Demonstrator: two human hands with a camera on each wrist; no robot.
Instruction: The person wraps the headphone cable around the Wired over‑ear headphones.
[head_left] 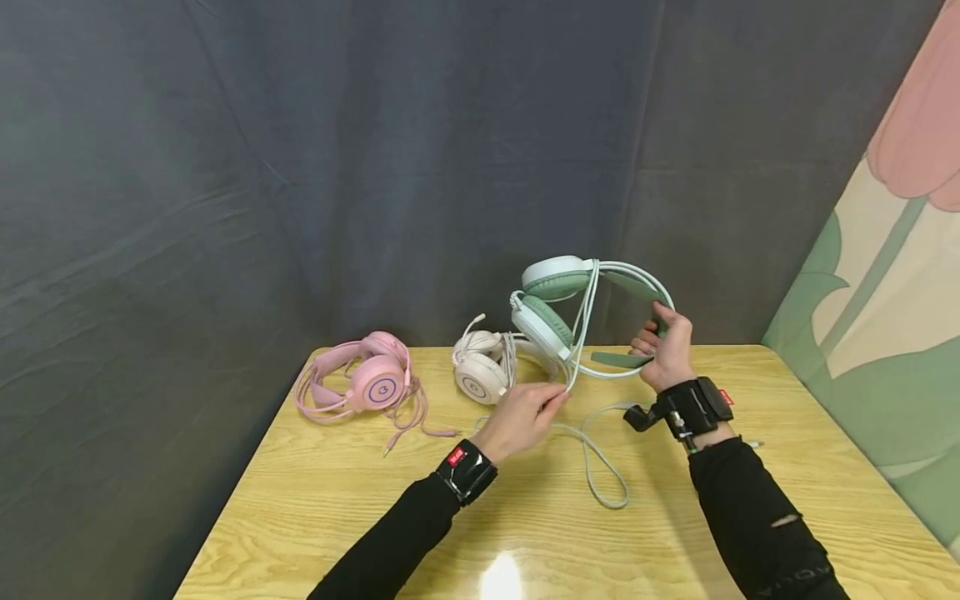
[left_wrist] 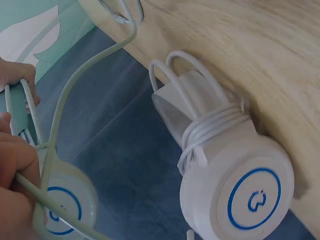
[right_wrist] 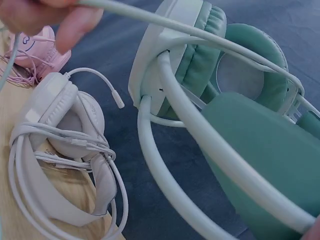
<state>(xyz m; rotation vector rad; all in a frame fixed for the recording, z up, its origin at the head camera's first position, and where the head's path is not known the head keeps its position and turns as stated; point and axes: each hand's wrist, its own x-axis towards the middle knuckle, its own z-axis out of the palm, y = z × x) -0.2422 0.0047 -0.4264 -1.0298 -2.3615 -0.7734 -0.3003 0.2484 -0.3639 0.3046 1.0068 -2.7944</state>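
Black sleeves lead to my right hand, curled round the green headphones above the tabletop, and my left hand, pinching their cord, which seems partly wound, a slack loop left to wrap.

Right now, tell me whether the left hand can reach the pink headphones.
Probably yes: the pink headphones lie uncovered, but the left hand would first have to release the cable it pinches.

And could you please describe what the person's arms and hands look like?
The left hand and right hand are bare. Both sleeves are black, the right showing faint lettering. Each wrist wears a black band with a red label.
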